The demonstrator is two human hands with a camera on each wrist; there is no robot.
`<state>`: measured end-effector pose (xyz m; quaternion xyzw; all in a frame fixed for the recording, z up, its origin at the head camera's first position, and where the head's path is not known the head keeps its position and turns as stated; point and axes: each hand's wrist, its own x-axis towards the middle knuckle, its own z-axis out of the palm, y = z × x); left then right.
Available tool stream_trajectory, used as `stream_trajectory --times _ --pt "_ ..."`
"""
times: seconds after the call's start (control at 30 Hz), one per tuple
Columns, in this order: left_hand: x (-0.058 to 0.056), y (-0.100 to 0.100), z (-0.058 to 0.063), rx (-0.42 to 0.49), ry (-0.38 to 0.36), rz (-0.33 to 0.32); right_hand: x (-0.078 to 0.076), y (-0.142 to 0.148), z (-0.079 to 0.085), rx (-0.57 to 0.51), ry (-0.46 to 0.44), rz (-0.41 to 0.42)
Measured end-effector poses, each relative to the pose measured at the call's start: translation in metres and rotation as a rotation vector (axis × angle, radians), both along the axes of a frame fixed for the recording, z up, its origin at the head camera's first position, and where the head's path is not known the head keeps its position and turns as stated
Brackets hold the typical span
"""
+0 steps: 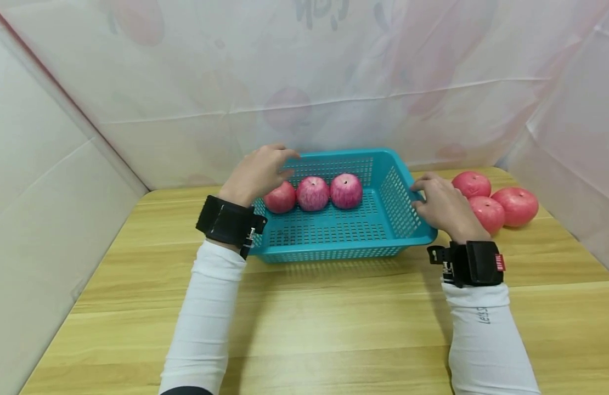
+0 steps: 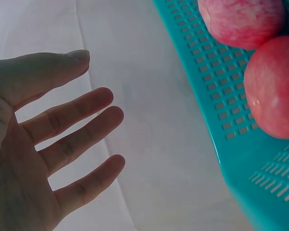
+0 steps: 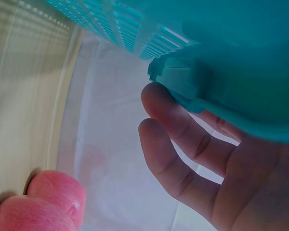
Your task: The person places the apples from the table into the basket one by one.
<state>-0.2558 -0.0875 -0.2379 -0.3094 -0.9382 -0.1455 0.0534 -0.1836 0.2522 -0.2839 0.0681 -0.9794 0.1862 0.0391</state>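
Observation:
A turquoise plastic basket [image 1: 334, 250] with perforated walls stands on the table, three red apples [image 1: 313, 193] in a row along its back left. My right hand [image 1: 445, 208] grips the basket's right rim. In the right wrist view, its curled fingers [image 3: 159, 149] lie against the outside of that rim; the thumb is hidden. My left hand [image 1: 257, 174] hovers at the back left corner of the basket. The left wrist view shows its fingers [image 2: 82, 139] spread, holding nothing and apart from the basket wall [image 2: 202, 91].
Three more red apples [image 1: 514, 207] sit close together on the wooden table [image 1: 304, 329], right of the basket and just past my right hand. A pale printed sheet [image 1: 334, 82] hangs behind the table, with further sheeting on both sides.

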Motion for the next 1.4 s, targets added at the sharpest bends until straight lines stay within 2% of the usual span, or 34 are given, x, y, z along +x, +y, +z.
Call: stream_trajectory --times 0.3,0.57,1.1,1.27,1.4 --pt "0.003 -0.011 0.0 0.026 0.014 0.003 -0.001 0.002 0.001 0.0 0.0 -0.005" --pt "0.005 -0.03 0.0 0.039 0.011 0.026 0.0 0.003 -0.001 0.003 0.007 -0.004" --pt "0.014 -0.063 -0.01 0.063 0.051 0.06 0.001 0.006 -0.002 -0.005 0.015 0.006" --pt "0.017 -0.074 -0.017 0.047 0.049 0.059 0.001 0.005 -0.002 -0.006 0.004 0.006" --pt "0.019 -0.083 -0.028 0.035 0.061 0.066 0.001 0.006 -0.001 0.0 0.011 0.009"
